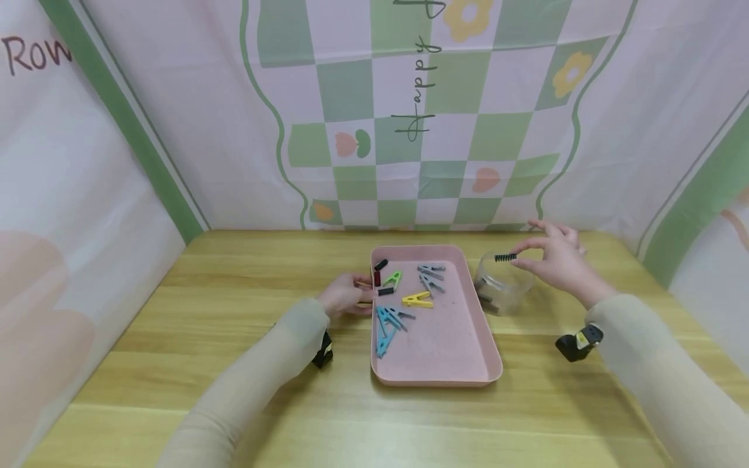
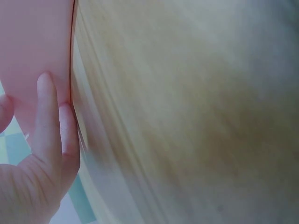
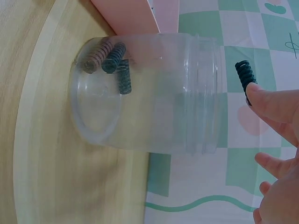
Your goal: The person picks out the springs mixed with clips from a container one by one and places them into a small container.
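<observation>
My right hand [image 1: 558,263] pinches a black coil spring [image 3: 245,74] between thumb and forefinger, the other fingers spread. The spring is just above the mouth of a clear plastic jar [image 3: 168,121]. Inside the jar, near its bottom, lie a reddish spring [image 3: 97,56] and two dark springs [image 3: 124,77]. My left hand [image 1: 346,296] is at the left side of a pink tray [image 1: 439,351], its fairly straight fingers touching the outer wall. Within the tray, dark springs [image 1: 385,291] and a dark red spring [image 1: 377,279] lie along the left wall.
The tray also holds a green clothespin [image 1: 393,280], a yellow clothespin [image 1: 417,299], grey clothespins [image 1: 432,276] and blue clothespins [image 1: 385,331]. Everything stands on a wooden table [image 1: 234,312]. A patterned curtain [image 1: 404,97] hangs behind its back edge.
</observation>
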{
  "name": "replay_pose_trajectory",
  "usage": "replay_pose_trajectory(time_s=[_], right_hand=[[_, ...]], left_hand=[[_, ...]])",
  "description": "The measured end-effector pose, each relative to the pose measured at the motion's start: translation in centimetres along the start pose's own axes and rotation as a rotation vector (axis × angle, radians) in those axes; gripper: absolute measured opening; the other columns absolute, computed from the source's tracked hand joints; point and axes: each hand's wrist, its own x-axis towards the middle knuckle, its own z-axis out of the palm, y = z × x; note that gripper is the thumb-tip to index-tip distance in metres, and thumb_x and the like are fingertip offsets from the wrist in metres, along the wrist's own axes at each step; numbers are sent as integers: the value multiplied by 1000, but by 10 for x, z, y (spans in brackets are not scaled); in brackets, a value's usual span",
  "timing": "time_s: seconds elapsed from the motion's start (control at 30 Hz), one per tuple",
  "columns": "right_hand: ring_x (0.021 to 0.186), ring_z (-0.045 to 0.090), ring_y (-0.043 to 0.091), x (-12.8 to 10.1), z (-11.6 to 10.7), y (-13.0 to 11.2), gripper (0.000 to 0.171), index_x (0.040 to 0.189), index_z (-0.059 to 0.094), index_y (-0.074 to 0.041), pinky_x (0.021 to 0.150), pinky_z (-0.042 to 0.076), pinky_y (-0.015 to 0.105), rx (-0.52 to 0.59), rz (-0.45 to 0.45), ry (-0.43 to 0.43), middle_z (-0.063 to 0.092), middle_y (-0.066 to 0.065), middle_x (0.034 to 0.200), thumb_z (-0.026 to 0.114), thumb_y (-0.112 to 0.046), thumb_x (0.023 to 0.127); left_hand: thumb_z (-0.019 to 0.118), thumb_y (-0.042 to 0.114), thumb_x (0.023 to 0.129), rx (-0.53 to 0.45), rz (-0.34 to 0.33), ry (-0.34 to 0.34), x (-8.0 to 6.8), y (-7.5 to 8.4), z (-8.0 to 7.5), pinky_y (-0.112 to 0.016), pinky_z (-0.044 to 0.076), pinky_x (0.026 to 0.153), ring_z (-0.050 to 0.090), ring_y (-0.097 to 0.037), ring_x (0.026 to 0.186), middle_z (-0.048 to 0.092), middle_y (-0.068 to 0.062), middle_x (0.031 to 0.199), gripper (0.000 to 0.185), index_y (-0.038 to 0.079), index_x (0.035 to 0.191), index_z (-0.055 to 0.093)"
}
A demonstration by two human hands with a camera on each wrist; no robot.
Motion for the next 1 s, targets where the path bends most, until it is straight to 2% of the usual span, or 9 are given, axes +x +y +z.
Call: replay_pose_trajectory(time_s=[0.2,0.43,0.73,1.0], right_hand=[[129,1,63,1,4,2,25,100,67,1,96,-4,81,0,6,-24,16,31,150,71,-15,82],[129,2,62,2,6,2,26,101,67,1,96,4,78,-6,14,-19,16,31,150,71,-17,83],[128,7,61,0,4,-1,38,117,60,-2,95,10,76,-17,12,-19,17,32,150,65,-26,88],[128,8,61,-1,3,-4,39,119,59,-3,94,14,76,-9,5,-25,16,32,150,61,-30,91]], left_hand=[[57,1,92,-5,3,-1,0,-1,0,-30,59,79,61,-25,99,55,-21,126,46,-3,136,42],[57,2,93,-1,6,-3,0,-2,1,-31,59,79,62,-25,100,55,-21,126,46,-3,136,42],[57,2,93,-5,10,0,-3,-1,1,-31,59,81,61,-25,100,55,-21,126,45,-3,135,42],[57,2,93,1,9,0,-1,-1,1,-31,59,80,62,-24,99,55,-21,125,44,-3,134,43]])
